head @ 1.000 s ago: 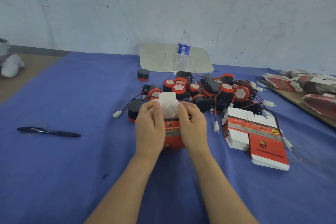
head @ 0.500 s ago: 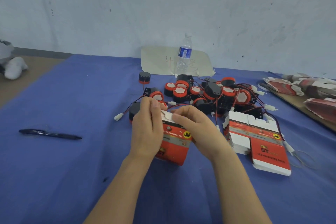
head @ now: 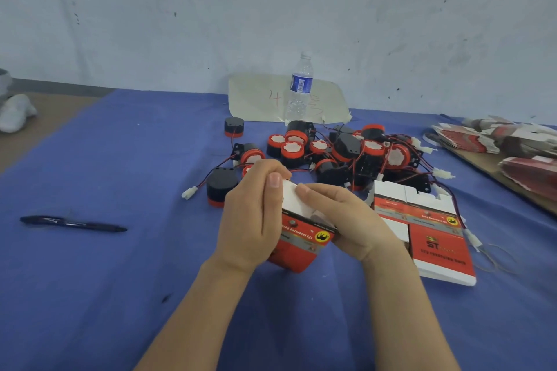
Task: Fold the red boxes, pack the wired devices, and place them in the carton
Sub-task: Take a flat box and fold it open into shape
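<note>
1. Near the middle of the table (head: 120,280), in the head view, the left hand (head: 253,214) closes its grip round one side of the red box (head: 301,245), thumb against the white flap (head: 294,200). The right hand (head: 346,220) grips the other side, a fingertip pressing that flap down.
2. Done well, I judge, the left grip steadies the walls while the flap is creased along its score and tucked squarely, without crushing the corners.
3. Flap and hands hide the box's inside, so I cannot tell whether it holds a device. The wired devices (head: 346,153) lie loose just beyond, and the flat boxes (head: 437,235) are stacked beside the right hand. No carton shows.
</note>
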Motion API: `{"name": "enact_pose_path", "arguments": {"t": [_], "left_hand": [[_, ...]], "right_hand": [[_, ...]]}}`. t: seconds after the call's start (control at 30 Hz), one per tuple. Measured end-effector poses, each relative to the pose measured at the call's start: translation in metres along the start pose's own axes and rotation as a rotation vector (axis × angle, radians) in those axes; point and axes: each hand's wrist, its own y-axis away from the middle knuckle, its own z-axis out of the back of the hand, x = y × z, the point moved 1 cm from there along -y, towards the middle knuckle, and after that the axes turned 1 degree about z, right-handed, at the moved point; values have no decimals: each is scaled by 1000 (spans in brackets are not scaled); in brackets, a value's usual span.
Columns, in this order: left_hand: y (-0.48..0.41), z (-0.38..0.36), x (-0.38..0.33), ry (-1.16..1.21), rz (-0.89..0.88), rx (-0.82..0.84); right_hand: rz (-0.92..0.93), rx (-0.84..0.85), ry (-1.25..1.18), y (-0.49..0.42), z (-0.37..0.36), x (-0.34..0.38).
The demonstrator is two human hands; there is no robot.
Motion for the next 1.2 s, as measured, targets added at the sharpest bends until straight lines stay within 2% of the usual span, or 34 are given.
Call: {"name": "enact_pose_path", "arguments": {"t": [0.3, 0.4, 0.5, 0.6, 0.67, 0.73, 0.8, 0.83, 0.87, 0.93, 1.0, 1.03, 1.1, 1.2], "left_hand": [[4, -5, -2, 14, -63, 75], [3, -5, 0, 22, -99, 62], [1, -5, 3, 53, -33, -24], [-5, 1, 8, 116, 216, -219], [-11, 5, 14, 204, 495, -356], [-15, 9, 23, 336, 845, -388], [-13, 10, 32, 557, 1126, -284], [-12, 9, 31, 669, 1198, -206], [-12, 8, 31, 737, 1198, -101], [-14, -1, 23, 746, 1088, 144], [-10, -5, 18, 593, 908, 296], [-7, -3, 18, 454, 827, 315], [-5, -9, 23, 254, 770, 465], [6, 1, 26, 169, 698, 622]], "right_hand": [[67, 75, 159, 7, 12, 4], [74, 69, 86, 8, 12, 4], [37, 6, -62, 6, 9, 6], [135, 6, -161, 4, 4, 10], [231, 105, -127, 5, -3, 12], [261, 173, 20, 6, -12, 9], [224, 62, 192, 2, -16, 4], [176, -52, 239, -3, -15, 0], [99, -163, 231, -6, -12, -3], [-98, -315, -1, -11, -6, -9], [-222, -414, -288, -12, 0, -14], [-240, -430, -360, -11, 4, -17], [-255, -403, -396, -10, 10, -19], [-261, -319, -330, -11, 12, -23]]}}
